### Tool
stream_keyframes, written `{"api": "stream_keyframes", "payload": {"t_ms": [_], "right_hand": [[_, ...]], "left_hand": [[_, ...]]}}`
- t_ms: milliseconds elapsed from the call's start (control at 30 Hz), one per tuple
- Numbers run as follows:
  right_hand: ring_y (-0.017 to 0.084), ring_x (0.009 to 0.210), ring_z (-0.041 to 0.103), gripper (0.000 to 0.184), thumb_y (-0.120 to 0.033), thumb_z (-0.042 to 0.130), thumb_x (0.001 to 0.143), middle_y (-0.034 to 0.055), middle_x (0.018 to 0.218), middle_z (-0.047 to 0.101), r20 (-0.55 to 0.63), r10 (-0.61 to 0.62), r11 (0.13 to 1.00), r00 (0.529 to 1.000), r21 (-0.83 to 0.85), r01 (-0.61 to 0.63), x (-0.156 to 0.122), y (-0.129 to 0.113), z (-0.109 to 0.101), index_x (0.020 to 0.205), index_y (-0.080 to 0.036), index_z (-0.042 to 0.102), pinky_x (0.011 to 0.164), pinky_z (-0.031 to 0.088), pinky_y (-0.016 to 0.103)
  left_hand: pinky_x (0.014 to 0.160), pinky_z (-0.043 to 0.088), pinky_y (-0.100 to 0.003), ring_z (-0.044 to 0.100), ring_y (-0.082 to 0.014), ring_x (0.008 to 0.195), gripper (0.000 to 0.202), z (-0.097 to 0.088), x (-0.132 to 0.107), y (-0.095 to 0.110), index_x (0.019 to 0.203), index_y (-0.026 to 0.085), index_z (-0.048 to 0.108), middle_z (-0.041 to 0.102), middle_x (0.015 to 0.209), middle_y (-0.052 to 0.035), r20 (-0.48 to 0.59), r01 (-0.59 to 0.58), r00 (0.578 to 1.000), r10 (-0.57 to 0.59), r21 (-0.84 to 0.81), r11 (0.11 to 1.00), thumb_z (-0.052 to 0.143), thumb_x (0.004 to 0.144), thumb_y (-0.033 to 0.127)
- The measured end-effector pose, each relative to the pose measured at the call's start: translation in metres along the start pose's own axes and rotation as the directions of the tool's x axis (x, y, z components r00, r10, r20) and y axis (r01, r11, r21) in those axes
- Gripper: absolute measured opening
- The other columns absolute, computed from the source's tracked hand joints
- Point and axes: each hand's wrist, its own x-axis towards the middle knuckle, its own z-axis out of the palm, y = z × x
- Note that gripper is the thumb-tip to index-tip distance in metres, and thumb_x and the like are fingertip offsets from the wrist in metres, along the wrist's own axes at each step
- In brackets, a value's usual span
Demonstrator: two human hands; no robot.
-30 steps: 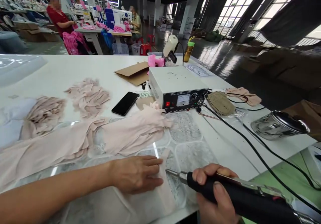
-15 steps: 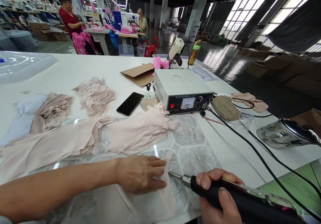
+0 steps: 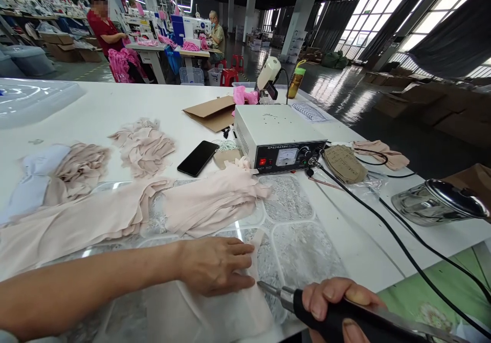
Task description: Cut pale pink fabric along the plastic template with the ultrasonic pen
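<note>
My left hand (image 3: 217,265) lies palm down with its fingers stretched out, pressing a thin beige fabric piece (image 3: 203,315) flat on a clear patterned mat (image 3: 307,248). My right hand (image 3: 341,302) is wrapped round the black grip of a handheld ultrasonic welder (image 3: 287,298). Its narrow metal tip meets or nearly meets the strip of fabric just right of my left fingertips; exact contact cannot be made out. Beyond my left hand lie a stack of beige fabric pieces (image 3: 210,197) and a longer layered stack (image 3: 84,217).
A white control box (image 3: 280,128) stands at the back, with a black cable (image 3: 368,215) running past my right hand. Around it are a phone (image 3: 197,158), brown cardboard (image 3: 213,112) and a lidded metal container (image 3: 433,205). Two people work at machines beyond the table.
My right hand and the welder have moved down towards me, so the tip sits lower along the fabric strip. My left hand has stayed in place on the fabric.
</note>
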Motion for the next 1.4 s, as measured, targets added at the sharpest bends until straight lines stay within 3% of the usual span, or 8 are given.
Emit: {"api": "stream_keyframes", "payload": {"t_ms": [200, 467, 567, 700, 833, 1033, 1400], "right_hand": [[0.009, 0.037, 0.041, 0.011, -0.031, 0.06, 0.082, -0.0045, 0.066, 0.046, -0.024, -0.203, 0.979, 0.979, 0.025, 0.204, 0.001, 0.021, -0.007, 0.09, -0.026, 0.054, 0.031, 0.041, 0.026], [0.011, 0.036, 0.045, 0.009, -0.03, 0.057, 0.085, -0.0035, 0.068, 0.05, 0.104, -0.194, 0.981, 0.976, 0.039, 0.191, 0.002, 0.025, -0.017, 0.093, -0.028, 0.054, 0.029, 0.043, 0.027], [0.009, 0.038, 0.045, 0.011, -0.029, 0.058, 0.084, -0.0041, 0.069, 0.049, 0.028, -0.191, 0.98, 0.981, 0.056, 0.19, 0.004, 0.019, -0.01, 0.094, -0.026, 0.055, 0.032, 0.043, 0.026], [0.011, 0.054, 0.054, 0.009, -0.024, 0.058, 0.083, -0.0022, 0.077, 0.053, -0.039, -0.052, 0.997, 0.998, 0.056, 0.054, 0.01, 0.009, 0.0, 0.092, -0.024, 0.056, 0.051, 0.053, 0.031], [0.011, 0.056, 0.054, 0.012, -0.019, 0.057, 0.08, -0.0023, 0.077, 0.054, -0.101, -0.118, 0.988, 0.988, 0.091, 0.127, 0.023, 0.016, 0.008, 0.091, -0.023, 0.056, 0.053, 0.053, 0.031], [0.012, 0.059, 0.057, 0.015, -0.018, 0.058, 0.08, -0.0019, 0.081, 0.056, -0.065, -0.12, 0.986, 0.991, 0.107, 0.126, 0.031, 0.033, 0.016, 0.094, -0.023, 0.056, 0.056, 0.054, 0.033], [0.012, 0.059, 0.058, 0.016, -0.016, 0.059, 0.081, -0.0018, 0.082, 0.057, -0.028, -0.156, 0.984, 0.987, 0.085, 0.157, 0.035, 0.034, 0.021, 0.095, -0.023, 0.056, 0.056, 0.054, 0.034]], "left_hand": [[0.096, 0.047, -0.039, 0.057, -0.032, 0.113, 0.026, 0.001, -0.003, -0.001, 0.113, 0.011, 0.066, 0.061, 0.083, -0.011, 0.05, 0.012, 0.999, -0.009, -0.054, 0.998, 0.05, 0.095, 0.021], [0.1, 0.045, -0.039, 0.055, -0.0325, 0.117, 0.029, 0.004, -0.005, -0.001, 0.117, 0.009, 0.062, 0.063, 0.088, -0.0116, 0.077, 0.04, 0.996, -0.034, -0.082, 0.996, 0.054, 0.092, 0.022], [0.098, 0.046, -0.039, 0.056, -0.0321, 0.116, 0.028, 0.003, -0.004, -0.001, 0.115, 0.011, 0.063, 0.062, 0.088, -0.0114, 0.074, 0.037, 0.997, -0.031, -0.077, 0.996, 0.056, 0.092, 0.022], [0.098, 0.046, -0.04, 0.056, -0.0332, 0.114, 0.028, 0.003, -0.004, -0.002, 0.115, 0.01, 0.064, 0.061, 0.089, -0.0118, 0.083, 0.035, 0.996, -0.028, -0.08, 0.996, 0.056, 0.091, 0.022], [0.098, 0.046, -0.04, 0.057, -0.0331, 0.111, 0.029, 0.003, -0.004, -0.002, 0.116, 0.01, 0.064, 0.061, 0.089, -0.0117, 0.089, 0.03, 0.996, -0.022, -0.092, 0.995, 0.054, 0.092, 0.022], [0.1, 0.045, -0.04, 0.056, -0.0325, 0.115, 0.028, 0.002, -0.004, -0.002, 0.116, 0.01, 0.063, 0.062, 0.09, -0.0122, 0.096, 0.04, 0.995, -0.031, -0.091, 0.995, 0.051, 0.094, 0.023], [0.105, 0.042, -0.04, 0.052, -0.0326, 0.122, 0.028, 0.004, -0.002, -0.005, 0.115, 0.011, 0.064, 0.063, 0.091, -0.0134, 0.092, 0.025, 0.996, -0.016, -0.097, 0.995, 0.052, 0.093, 0.024]]}}
